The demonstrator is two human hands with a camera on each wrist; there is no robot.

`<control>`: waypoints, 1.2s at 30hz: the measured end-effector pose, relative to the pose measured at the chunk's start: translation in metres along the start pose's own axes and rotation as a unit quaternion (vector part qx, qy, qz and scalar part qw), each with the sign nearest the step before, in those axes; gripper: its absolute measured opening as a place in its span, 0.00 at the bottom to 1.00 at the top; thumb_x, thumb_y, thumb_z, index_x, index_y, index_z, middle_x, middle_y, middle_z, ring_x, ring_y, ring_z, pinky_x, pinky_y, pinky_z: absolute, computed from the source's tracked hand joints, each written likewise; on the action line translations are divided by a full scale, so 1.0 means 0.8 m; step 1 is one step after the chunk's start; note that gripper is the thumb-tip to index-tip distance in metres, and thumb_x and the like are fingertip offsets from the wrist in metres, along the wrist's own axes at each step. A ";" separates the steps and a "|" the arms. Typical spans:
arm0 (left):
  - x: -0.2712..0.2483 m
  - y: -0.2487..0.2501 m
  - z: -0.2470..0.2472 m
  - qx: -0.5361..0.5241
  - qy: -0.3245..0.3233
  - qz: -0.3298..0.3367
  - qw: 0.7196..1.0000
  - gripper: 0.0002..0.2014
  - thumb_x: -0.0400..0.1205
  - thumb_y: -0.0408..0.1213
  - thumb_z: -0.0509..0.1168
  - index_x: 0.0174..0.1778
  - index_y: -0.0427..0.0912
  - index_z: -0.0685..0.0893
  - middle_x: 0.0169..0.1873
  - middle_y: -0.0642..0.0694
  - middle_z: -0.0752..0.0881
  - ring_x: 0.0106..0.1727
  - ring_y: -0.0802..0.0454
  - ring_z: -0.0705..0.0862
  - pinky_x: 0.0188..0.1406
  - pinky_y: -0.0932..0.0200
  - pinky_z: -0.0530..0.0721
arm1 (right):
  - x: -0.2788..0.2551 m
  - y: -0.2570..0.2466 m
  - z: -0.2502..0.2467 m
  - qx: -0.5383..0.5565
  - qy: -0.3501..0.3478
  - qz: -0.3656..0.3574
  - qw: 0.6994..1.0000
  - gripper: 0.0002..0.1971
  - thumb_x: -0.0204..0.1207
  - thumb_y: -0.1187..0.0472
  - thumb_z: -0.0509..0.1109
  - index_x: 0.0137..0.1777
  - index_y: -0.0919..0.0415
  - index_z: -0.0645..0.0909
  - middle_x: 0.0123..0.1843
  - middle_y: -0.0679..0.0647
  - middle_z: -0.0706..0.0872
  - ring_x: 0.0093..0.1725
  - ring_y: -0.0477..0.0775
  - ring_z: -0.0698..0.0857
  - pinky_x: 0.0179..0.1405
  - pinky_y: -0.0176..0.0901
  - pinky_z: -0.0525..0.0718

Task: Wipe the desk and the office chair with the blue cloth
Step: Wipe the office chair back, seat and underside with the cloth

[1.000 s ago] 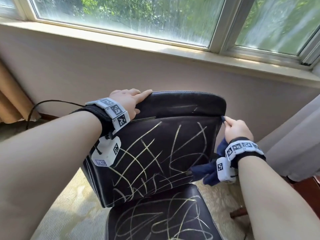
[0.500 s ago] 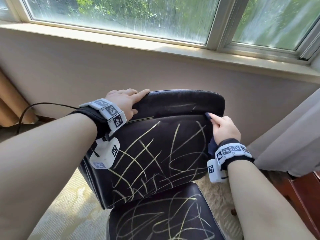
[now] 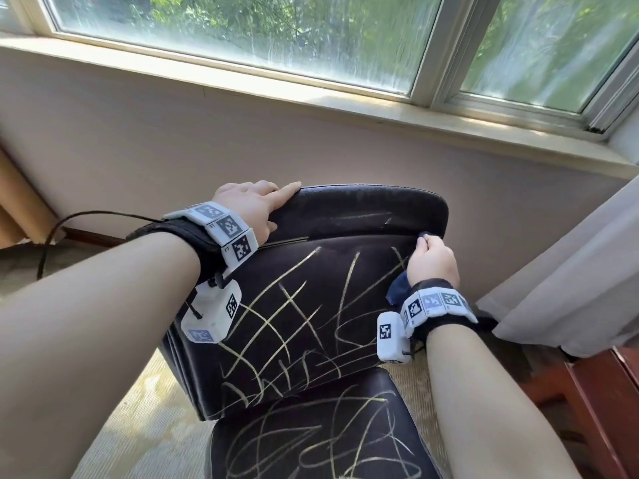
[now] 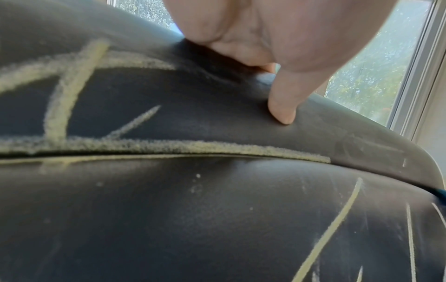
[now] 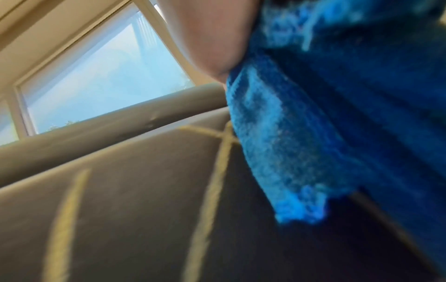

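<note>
A black office chair [image 3: 311, 299] stands below the window, its backrest and seat [image 3: 311, 440] scribbled with yellow chalk lines. My left hand [image 3: 256, 202] grips the backrest's top left corner, thumb [image 4: 282, 106] pressing the front and fingers wrapped over the top edge. My right hand [image 3: 432, 261] holds the blue cloth [image 3: 397, 288] bunched against the backrest's upper right part. In the right wrist view the blue cloth [image 5: 325, 124] hangs from the palm over the chalked backrest [image 5: 120, 209]. No desk is in view.
A beige wall [image 3: 173, 133] and window sill [image 3: 345, 98] lie right behind the chair. A pale curtain [image 3: 570, 271] hangs at the right above reddish wood [image 3: 594, 392]. A black cable [image 3: 69, 223] runs along the floor at left, near a tan curtain [image 3: 14, 202]. Carpet [image 3: 138, 426] surrounds the chair.
My right hand with the cloth has moved left, from beside the backrest's right edge onto its front upper right. The left hand has kept its hold.
</note>
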State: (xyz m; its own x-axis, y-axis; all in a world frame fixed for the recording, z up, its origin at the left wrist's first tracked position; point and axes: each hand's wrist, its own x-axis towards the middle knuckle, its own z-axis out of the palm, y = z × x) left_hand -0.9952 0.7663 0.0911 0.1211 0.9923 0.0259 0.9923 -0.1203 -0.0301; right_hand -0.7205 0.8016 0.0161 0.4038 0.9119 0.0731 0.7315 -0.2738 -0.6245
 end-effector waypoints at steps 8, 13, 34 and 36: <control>0.000 -0.003 0.000 0.010 -0.004 0.004 1.000 0.33 0.85 0.45 0.56 0.81 0.62 0.43 0.78 0.55 0.62 0.76 0.51 0.65 0.71 0.55 0.61 | -0.097 -0.081 0.035 -0.030 -0.090 -0.174 0.980 0.19 0.87 0.53 0.49 0.72 0.54 0.73 0.67 0.53 0.79 0.66 0.55 0.78 0.66 0.43 0.73; -0.003 -0.007 -0.005 -0.004 -0.034 0.035 0.999 0.35 0.85 0.46 0.56 0.81 0.60 0.41 0.79 0.55 0.59 0.77 0.50 0.64 0.70 0.55 0.67 | -0.065 -0.054 -0.003 0.042 0.001 -0.117 0.992 0.17 0.85 0.54 0.52 0.66 0.49 0.79 0.63 0.54 0.82 0.62 0.58 0.80 0.61 0.46 0.74; -0.109 -0.140 0.009 -0.138 -0.085 0.068 0.984 0.30 0.87 0.39 0.51 0.81 0.60 0.43 0.78 0.59 0.56 0.68 0.52 0.73 0.53 0.64 0.70 | -0.208 -0.168 0.084 0.010 -0.103 -0.145 0.984 0.17 0.85 0.56 0.53 0.65 0.58 0.79 0.64 0.57 0.83 0.64 0.58 0.78 0.63 0.43 0.72; -0.113 -0.135 0.009 -0.140 -0.073 0.072 0.985 0.30 0.87 0.39 0.50 0.81 0.61 0.44 0.78 0.59 0.56 0.67 0.51 0.74 0.53 0.63 0.71 | -0.198 -0.156 0.061 0.042 -0.071 -0.122 0.989 0.16 0.85 0.57 0.54 0.64 0.57 0.80 0.63 0.56 0.84 0.64 0.58 0.79 0.63 0.43 0.72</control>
State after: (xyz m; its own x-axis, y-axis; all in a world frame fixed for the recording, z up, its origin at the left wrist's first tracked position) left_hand -1.1132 0.6896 0.0852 0.2752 0.9559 -0.1023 0.9363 -0.2424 0.2541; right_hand -0.9024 0.7066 0.0446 0.1349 0.9832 0.1231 0.7474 -0.0194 -0.6641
